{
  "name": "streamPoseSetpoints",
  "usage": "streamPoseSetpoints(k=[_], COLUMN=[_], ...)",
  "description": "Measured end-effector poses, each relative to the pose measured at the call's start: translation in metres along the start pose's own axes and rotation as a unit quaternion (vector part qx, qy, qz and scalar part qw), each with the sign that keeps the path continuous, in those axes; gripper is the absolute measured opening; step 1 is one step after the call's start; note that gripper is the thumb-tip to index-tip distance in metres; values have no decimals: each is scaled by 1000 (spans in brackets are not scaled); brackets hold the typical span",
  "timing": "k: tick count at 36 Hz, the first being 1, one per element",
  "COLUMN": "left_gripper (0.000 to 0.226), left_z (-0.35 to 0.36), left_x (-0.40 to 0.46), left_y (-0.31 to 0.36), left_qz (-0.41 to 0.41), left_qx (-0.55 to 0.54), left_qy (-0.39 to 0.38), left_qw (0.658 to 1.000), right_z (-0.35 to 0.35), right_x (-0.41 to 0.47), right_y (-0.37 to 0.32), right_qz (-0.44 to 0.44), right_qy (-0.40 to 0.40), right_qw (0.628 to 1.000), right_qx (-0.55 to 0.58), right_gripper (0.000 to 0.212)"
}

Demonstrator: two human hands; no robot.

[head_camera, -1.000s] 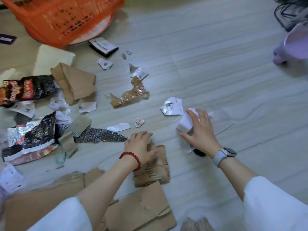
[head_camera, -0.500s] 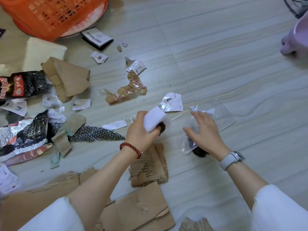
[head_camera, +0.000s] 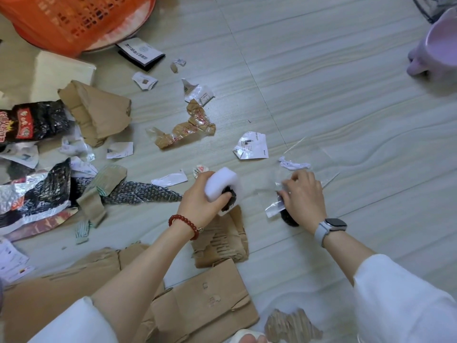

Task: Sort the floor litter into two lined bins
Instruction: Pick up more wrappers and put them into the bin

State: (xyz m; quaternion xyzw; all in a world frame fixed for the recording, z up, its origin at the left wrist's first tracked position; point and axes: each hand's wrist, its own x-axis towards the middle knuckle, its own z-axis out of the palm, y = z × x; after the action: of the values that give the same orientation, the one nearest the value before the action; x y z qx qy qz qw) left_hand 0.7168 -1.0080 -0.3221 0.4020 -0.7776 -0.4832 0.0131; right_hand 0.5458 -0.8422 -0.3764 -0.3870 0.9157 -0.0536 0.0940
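Note:
Litter covers the floor: torn brown cardboard [head_camera: 212, 300], foil snack wrappers [head_camera: 32, 194], paper scraps [head_camera: 252, 146] and a crumpled tan wrapper [head_camera: 188, 131]. My left hand [head_camera: 200, 204] grips a white foam block [head_camera: 222, 181] with something black under it, just above the floor. My right hand [head_camera: 304, 196] pinches a clear plastic bag [head_camera: 314, 159] that lies flat on the floor; a dark lump [head_camera: 288, 217] shows beneath that hand. An orange basket [head_camera: 74, 18] stands at the top left and a lilac bin [head_camera: 437, 43] at the far right edge.
A cream card [head_camera: 59, 73] and a black-and-white leaflet [head_camera: 141, 53] lie near the orange basket. More ripped cardboard [head_camera: 222, 238] sits between my arms. Bare tiled floor [head_camera: 346, 82] stretches from the middle to the right.
My left hand took the white foam block over from my right hand and lifted it off the cardboard. My right hand moved onto the clear plastic bag and pinched it.

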Motion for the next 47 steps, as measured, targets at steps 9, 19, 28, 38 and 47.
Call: streamPoseSetpoints(k=[9, 19, 28, 38, 47], left_gripper=[46, 38, 40, 59, 23], left_z=[0, 0, 10, 3, -21], left_x=[-9, -13, -10, -16, -9], left_y=[-8, -11, -3, -17, -25], left_qz=[-2, -28, -116, -156, -148], left_qx=[10, -64, -282, -469, -391], left_qy=[-5, -16, 4, 12, 93], left_qw=[1000, 997, 952, 869, 904], right_z=[-2, -10, -23, -20, -34], right_x=[8, -2, -16, -22, -14], right_y=[3, -19, -83, -123, -82], right_qz=[-70, 32, 119, 78, 155], right_qy=[-131, 80, 31, -24, 129], right_qw=[988, 991, 861, 888, 864], right_qx=[-39, 99, 494, 452, 461], right_gripper=[22, 27, 22, 13, 45])
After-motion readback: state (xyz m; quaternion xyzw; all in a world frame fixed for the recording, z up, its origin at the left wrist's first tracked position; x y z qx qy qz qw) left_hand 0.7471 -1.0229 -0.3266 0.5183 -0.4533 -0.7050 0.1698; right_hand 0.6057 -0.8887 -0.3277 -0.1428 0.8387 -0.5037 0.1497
